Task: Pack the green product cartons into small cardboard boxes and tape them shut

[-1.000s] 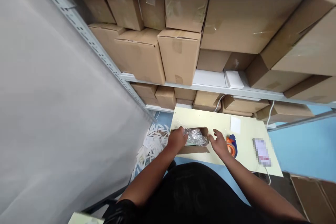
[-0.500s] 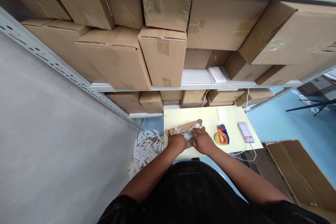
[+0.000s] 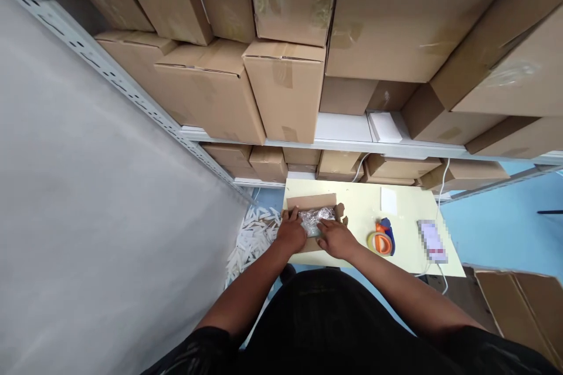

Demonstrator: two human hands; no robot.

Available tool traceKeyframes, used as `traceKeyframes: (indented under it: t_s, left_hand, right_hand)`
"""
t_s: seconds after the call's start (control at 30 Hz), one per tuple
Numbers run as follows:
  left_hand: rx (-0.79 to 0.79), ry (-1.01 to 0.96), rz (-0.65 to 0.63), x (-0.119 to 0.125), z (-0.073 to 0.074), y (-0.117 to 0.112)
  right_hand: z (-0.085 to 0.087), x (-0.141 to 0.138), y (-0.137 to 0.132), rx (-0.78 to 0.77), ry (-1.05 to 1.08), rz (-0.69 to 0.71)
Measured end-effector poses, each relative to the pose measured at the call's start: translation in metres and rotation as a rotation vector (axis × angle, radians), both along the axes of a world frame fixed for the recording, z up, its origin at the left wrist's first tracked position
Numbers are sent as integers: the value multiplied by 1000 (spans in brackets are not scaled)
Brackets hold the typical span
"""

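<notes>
A clear plastic-wrapped packet (image 3: pixel 311 221) lies in an unfolded cardboard box (image 3: pixel 310 201) on the pale yellow table (image 3: pixel 352 196). My left hand (image 3: pixel 291 234) rests on the packet's left end and the cardboard beside it, fingers stretched forward and apart. On the right end of the wrap lies my right hand (image 3: pixel 338 238), its fingers extended and pressing down. Torn cardboard edges (image 3: pixel 339 211) stick out past the packet's right end. The packet's contents do not show clearly through the shiny wrap.
An orange and blue tape dispenser (image 3: pixel 382 239) sits right of my hands. Beyond it are a white paper (image 3: pixel 388 201) and a blurred-out phone (image 3: pixel 433 241) with a cable. Shelves of cardboard boxes (image 3: pixel 284 94) rise behind. White strips (image 3: pixel 253 237) heap on the floor at left.
The near-folded cardboard now lies flatter, its far flap standing back from the packet. My hands have spread slightly apart, and more of the wrap shows. The view has shifted a little.
</notes>
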State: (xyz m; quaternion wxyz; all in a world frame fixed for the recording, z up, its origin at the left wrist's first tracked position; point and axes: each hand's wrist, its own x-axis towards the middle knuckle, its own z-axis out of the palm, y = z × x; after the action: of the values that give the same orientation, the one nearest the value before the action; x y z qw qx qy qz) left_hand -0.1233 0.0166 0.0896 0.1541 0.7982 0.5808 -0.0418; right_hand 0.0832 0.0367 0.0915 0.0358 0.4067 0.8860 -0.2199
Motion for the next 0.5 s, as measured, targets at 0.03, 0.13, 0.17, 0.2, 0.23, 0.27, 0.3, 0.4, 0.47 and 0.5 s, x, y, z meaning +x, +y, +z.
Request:
traceKeyframes:
  t_s: [0.03,0.13,0.17,0.2,0.23,0.27,0.3,0.4,0.47,0.5]
  left_hand:
    - [-3,28,2,3,1,2]
    - [72,81,86,13,5,3]
    - [103,73,121,17,6,1]
    - [121,56,146,21,7,-3]
    - [117,31,158,25,7,-6]
    - [90,2,161,29,7,-10]
    - [47,-25,162,33,5,-13]
    - [-72,-77,168,41,-5,-17]
    - [-132,-116,175,41,-13,-13]
    - [-161,-135,179,40,-17,-8]
  right_hand:
    - [0,-2,4,-37,-23,-1]
    - [-1,-9,12,-106,-99,-44]
    - [-1,-11,14,-117,-127,-64]
    - [-2,-14,15,-124,-151,-81]
    - [-4,-16,16,-128,-167,-93]
    - [-5,-19,17,-132,-175,-100]
    - [-7,-22,17,-134,-179,-107]
    - [-12,-28,17,-138,-197,-128]
    - [-13,-28,16,-144,-212,-130]
    - [-12,-26,14,-143,-212,-124]
